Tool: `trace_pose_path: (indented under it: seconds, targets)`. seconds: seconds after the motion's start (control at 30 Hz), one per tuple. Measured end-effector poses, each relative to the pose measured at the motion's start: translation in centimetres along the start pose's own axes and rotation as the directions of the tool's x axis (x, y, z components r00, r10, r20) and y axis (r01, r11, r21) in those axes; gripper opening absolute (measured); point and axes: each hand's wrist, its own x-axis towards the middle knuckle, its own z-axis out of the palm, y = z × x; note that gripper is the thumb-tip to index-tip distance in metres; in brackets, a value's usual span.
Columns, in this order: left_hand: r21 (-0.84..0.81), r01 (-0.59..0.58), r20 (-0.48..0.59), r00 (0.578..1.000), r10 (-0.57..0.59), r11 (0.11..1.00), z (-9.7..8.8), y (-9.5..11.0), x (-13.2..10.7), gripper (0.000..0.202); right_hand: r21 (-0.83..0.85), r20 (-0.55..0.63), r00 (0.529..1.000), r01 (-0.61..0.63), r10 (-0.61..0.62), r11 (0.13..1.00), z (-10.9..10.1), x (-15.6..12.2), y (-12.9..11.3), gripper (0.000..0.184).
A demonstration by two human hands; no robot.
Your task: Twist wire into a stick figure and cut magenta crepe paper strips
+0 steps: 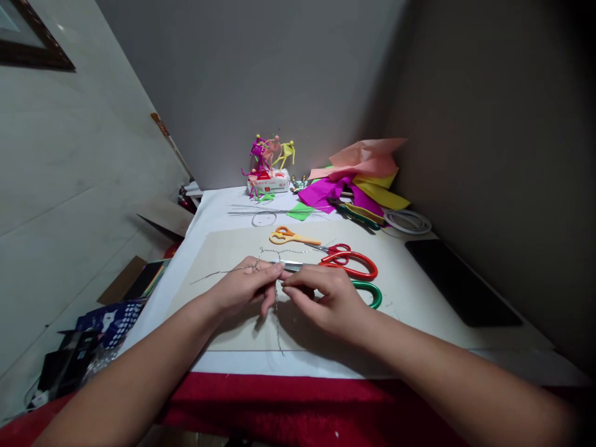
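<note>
Between left fingers (274,270) and right fingers (300,298) — twisted wire (277,310), one end below

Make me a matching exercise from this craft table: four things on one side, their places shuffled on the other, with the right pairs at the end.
Things
1. twisted wire
2. black panel
3. salmon paper
4. small figures

Places
A. gathered at a small box
B. in the grasp of the left hand, with the right hand close by
C. lying toward the right side of the tan board
D. over purple paper and yellow paper

Right pairs: 1-B, 2-C, 3-D, 4-A
</note>
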Motion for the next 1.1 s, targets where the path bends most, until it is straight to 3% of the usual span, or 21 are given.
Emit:
trace_pose_path:
  seconds: [0.1,0.17,0.3,0.37,0.43,0.63,0.7,0.8,0.93,1.1]
  targets:
    - [-0.052,-0.005,-0.087,0.996,0.001,0.999,-0.3,0.3,0.1,0.043,-0.120,0.110,0.986,-0.108,0.121,0.987,-0.9,0.3,0.0,0.020]
    - [-0.089,-0.043,-0.172,0.985,0.027,0.995,-0.9,0.3,0.2,0.043,-0.315,0.162,0.963,-0.158,0.217,0.936,-1.8,0.4,0.2,0.022]
    - [-0.150,-0.142,-0.279,0.956,0.096,0.979,-1.8,0.1,0.5,0.041,-0.681,0.142,0.901,-0.211,0.410,0.701,-3.9,-0.3,1.4,0.016]
    - [-0.152,-0.150,-0.279,0.955,0.103,0.977,-1.8,0.0,0.6,0.041,-0.735,0.142,0.859,-0.242,0.493,0.634,-4.7,-1.0,2.0,0.022]
    - [-0.138,-0.150,-0.279,0.954,0.107,0.979,-1.7,0.0,0.6,0.041,-0.740,0.154,0.839,-0.252,0.522,0.624,-5.3,-1.5,2.5,0.024]
    - [-0.092,-0.207,-0.361,0.919,0.161,0.974,-1.4,0.5,0.0,0.044,-0.686,0.134,0.866,-0.270,0.482,0.676,-5.2,-2.2,2.8,0.027]
    - [-0.088,-0.241,-0.376,0.906,0.192,0.966,-1.4,0.8,-0.3,0.044,-0.639,0.073,0.878,-0.323,0.473,0.698,-5.0,-2.2,2.7,0.022]
    - [-0.074,-0.284,-0.378,0.895,0.237,0.956,-1.4,1.1,-0.8,0.045,-0.453,0.022,0.852,-0.458,0.524,0.765,-4.6,-2.1,2.1,0.017]
    - [-0.029,-0.326,-0.389,0.874,0.290,0.945,-1.4,1.5,-1.3,0.046,-0.098,0.173,0.783,-0.590,0.597,0.802,-4.2,-2.0,0.6,0.019]
    - [0.008,-0.370,-0.427,0.839,0.338,0.929,-1.5,1.7,-1.7,0.048,0.058,0.354,0.796,-0.543,0.491,0.838,-4.0,-2.2,-1.3,0.016]
